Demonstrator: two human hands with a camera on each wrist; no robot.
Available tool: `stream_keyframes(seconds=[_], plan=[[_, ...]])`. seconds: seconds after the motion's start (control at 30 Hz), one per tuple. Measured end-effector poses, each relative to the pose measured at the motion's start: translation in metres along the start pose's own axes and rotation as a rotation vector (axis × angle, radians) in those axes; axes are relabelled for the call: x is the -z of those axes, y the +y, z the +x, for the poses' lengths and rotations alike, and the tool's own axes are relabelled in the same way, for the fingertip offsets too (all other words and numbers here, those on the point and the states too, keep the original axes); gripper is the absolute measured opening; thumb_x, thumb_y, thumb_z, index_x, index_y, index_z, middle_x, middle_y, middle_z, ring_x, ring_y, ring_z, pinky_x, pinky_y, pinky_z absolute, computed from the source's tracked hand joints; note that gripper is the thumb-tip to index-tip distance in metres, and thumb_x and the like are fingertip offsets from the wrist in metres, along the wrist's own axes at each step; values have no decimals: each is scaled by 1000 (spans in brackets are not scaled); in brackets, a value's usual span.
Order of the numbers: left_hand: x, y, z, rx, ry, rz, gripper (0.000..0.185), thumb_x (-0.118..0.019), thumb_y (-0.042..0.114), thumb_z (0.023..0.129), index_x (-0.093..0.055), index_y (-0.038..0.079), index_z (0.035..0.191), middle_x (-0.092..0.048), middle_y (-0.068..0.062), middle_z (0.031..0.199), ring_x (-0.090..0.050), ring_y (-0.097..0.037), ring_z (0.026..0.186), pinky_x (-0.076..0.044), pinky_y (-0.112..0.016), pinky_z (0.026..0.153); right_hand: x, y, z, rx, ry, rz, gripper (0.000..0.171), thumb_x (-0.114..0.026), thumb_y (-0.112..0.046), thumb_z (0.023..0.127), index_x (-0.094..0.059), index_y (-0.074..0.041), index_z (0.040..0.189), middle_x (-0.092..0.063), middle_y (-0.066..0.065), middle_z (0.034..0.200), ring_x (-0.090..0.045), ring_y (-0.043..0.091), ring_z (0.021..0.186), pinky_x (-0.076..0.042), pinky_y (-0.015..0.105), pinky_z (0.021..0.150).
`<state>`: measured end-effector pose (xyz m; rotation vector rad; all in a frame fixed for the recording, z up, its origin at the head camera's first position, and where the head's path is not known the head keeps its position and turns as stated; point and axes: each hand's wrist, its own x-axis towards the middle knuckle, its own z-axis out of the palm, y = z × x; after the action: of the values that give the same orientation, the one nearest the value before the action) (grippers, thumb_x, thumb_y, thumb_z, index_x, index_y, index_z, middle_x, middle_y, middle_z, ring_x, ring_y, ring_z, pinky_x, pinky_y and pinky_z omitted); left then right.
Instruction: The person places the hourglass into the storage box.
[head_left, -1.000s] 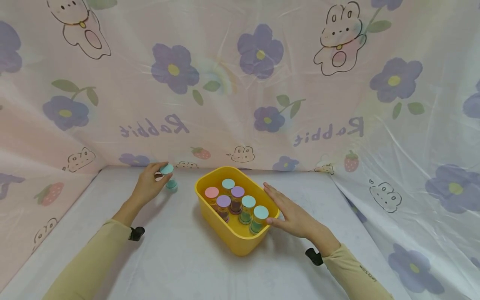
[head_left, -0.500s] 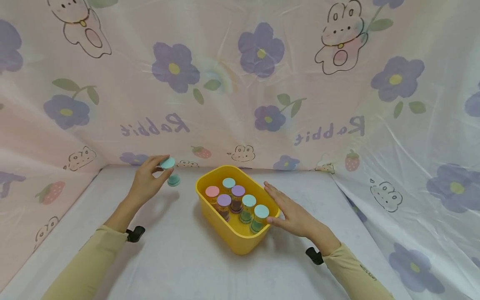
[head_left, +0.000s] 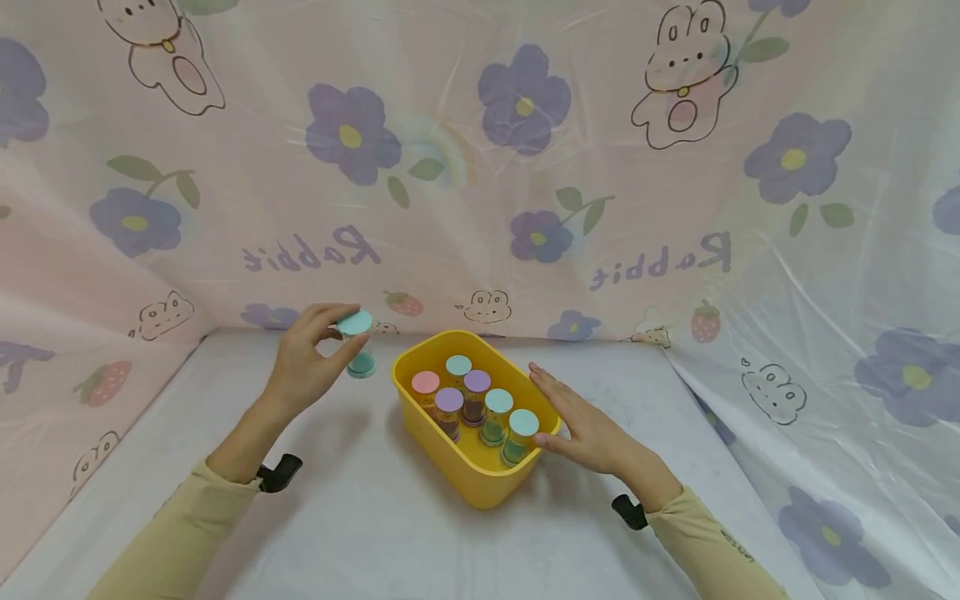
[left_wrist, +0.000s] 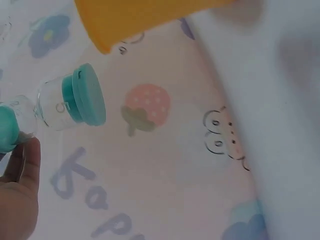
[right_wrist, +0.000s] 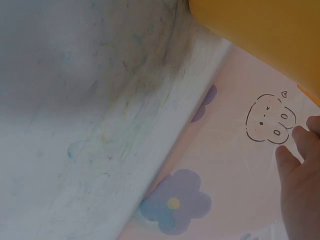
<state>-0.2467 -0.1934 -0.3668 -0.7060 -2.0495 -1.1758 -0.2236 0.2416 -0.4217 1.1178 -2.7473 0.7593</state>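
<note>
My left hand (head_left: 303, 362) pinches a sand timer (head_left: 362, 363) by its upper cap, between thumb and fingers, raised over the table left of the yellow bin (head_left: 442, 454). In the left wrist view, the timer (left_wrist: 56, 102) shows a clear, narrow-waisted body with teal caps at both ends, and fingers of the left hand (left_wrist: 19, 200) reach its near end. Resting at the bin's right rim is my right hand (head_left: 588, 433), its fingers stretched out along the side. Several similar timers stand upright inside the bin, among them a pink-capped timer (head_left: 425, 382) and a purple-capped timer (head_left: 477, 382).
Three light-blue-capped timers, one of them the front timer (head_left: 523, 422), line the bin's right side. The white tabletop (head_left: 337, 525) ends at a patterned curtain (head_left: 442, 208) at the back and both sides.
The left hand has lifted the teal-capped timer and carried it right, closer to the bin. My right hand stays at the rim.
</note>
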Motion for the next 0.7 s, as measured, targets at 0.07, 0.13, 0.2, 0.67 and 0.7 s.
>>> stream_keyframes(seconds=[0.07, 0.13, 0.2, 0.67, 0.7], plan=[[-2, 9, 1, -23, -6, -18, 44, -80, -7, 86, -68, -4, 129, -64, -16, 126, -58, -12, 108, -51, -9, 90, 0, 0, 0, 2, 0, 0, 90, -66, -46, 100, -15, -17, 168, -14, 4, 174, -20, 32, 158, -25, 61, 124], [-4, 17, 2, -52, -15, -32, 45, -81, -8, 85, -68, -5, 128, -65, -16, 125, -58, -14, 109, -51, -10, 91, 0, -1, 1, 3, 1, 1, 90, -66, -47, 100, -15, -16, 168, -14, 3, 174, -20, 32, 158, -25, 61, 124], [-6, 24, 3, -83, -25, -39, 46, -81, -9, 84, -68, -5, 128, -65, -16, 125, -60, -15, 107, -52, -11, 91, 0, -1, 1, 3, 0, 2, 90, -66, -47, 100, -15, -16, 168, -14, 3, 174, -20, 32, 158, -25, 61, 124], [-37, 54, 6, -220, -144, -126, 47, -82, -8, 82, -68, -2, 126, -66, -12, 124, -67, -22, 100, -58, -19, 88, 1, -1, 0, 1, 0, 0, 91, -66, -47, 100, -16, -14, 168, -15, 4, 174, -20, 32, 158, -26, 61, 123], [-39, 56, 6, -216, -155, -127, 47, -83, -7, 83, -68, -1, 127, -66, -11, 124, -67, -22, 101, -59, -20, 88, 1, -1, 0, 1, -1, 0, 90, -66, -46, 100, -16, -15, 168, -14, 4, 174, -20, 32, 158, -26, 61, 124]])
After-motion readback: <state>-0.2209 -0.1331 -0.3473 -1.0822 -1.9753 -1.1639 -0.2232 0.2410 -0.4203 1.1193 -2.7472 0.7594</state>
